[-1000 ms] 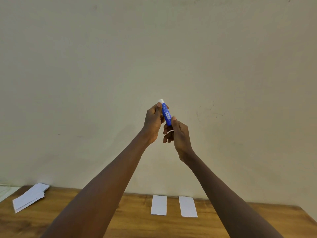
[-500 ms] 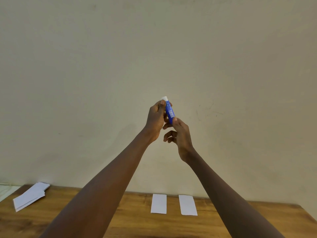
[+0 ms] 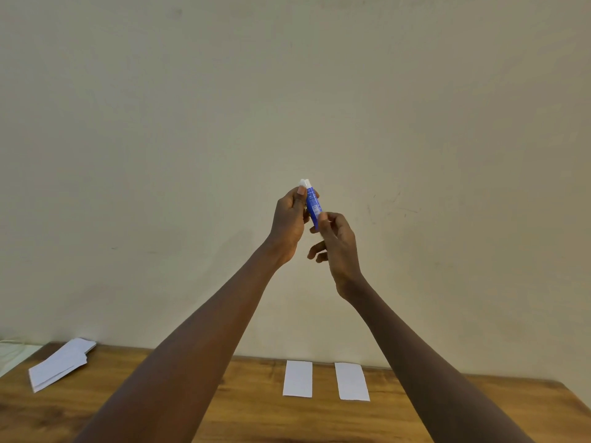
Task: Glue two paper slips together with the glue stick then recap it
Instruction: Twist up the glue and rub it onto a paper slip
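Note:
A blue glue stick (image 3: 312, 206) with a white top is held up in front of the wall, tilted slightly left. My left hand (image 3: 289, 220) grips its upper part, thumb near the white top. My right hand (image 3: 335, 241) pinches the stick's lower end between thumb and forefinger, its other fingers loosely curled below. Whether the white cap is on or loose I cannot tell. Two white paper slips lie side by side on the wooden table (image 3: 256, 410): the left slip (image 3: 297, 378) and the right slip (image 3: 351, 381).
A small stack of white paper slips (image 3: 60, 364) lies at the table's far left corner. A plain beige wall (image 3: 287, 91) fills the background right behind the table's far edge.
Both hands with the glue stick have risen slightly. My right hand's fingers have shifted on the stick's lower end and its lower fingers have spread a little.

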A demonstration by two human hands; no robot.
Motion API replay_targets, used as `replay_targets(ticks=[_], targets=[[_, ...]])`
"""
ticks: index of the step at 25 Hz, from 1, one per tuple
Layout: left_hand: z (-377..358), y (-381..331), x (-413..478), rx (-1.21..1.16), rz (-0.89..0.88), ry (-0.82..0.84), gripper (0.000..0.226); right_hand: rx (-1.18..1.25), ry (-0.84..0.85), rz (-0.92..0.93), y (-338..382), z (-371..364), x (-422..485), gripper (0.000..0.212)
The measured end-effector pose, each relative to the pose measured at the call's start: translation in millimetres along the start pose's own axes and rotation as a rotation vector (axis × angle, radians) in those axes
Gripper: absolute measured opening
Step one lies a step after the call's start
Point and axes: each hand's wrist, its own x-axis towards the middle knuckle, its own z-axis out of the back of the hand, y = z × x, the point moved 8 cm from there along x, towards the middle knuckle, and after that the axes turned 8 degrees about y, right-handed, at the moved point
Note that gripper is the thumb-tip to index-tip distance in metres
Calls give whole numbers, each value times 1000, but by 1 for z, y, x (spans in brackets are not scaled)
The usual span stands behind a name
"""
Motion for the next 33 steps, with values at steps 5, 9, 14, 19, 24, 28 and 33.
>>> replay_targets(ticks=[5,9,14,19,24,28,33], targets=[[-4,-6,0,-24,-25,14,35,-102,-47,56,5,0,0,25],[-5,-6,0,4,-7,27,43,32,72,-32,-1,-7,0,39],[-2,-9,1,-3,-27,9,41,-237,-110,123,14,4,-2,26],[-5,-8,1,-5,-22,18,38,-2,-42,44,7,-1,-1,35],[-2,-6,0,-2,-18,10,40,-107,-104,87,12,5,-3,20],[3,-4,0,-19,-5,-37,38,-177,-115,40,8,3,0,33],[2,-5,0,-4,-12,-17,38,-197,-102,67,11,-1,-4,23]])
